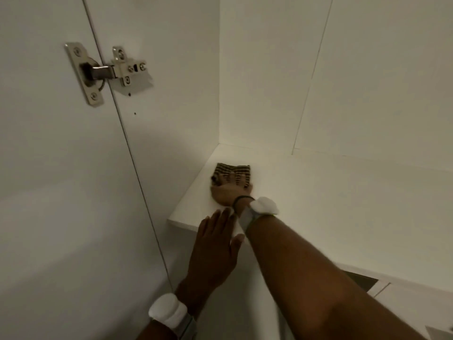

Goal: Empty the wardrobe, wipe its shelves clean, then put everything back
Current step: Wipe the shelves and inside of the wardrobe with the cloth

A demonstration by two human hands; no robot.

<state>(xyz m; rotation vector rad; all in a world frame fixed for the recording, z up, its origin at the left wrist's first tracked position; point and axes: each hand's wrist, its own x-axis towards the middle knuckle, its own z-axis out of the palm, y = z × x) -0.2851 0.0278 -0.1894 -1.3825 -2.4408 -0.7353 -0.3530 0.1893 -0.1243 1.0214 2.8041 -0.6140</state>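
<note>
Striped cloth (230,174) lies on shelf (343,204) near its back-left corner, under right hand (230,192), whose fingers look flat and press it down. Left hand (215,241) rests spread on shelf's front edge. Cloth likely soft, light, bunches easily: palm its middle, not a corner.

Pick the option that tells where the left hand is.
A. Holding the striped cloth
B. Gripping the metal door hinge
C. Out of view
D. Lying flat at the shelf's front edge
D: the left hand lies with straight fingers on the front edge of the shelf, while the right hand is the one on the striped cloth further in.
</note>
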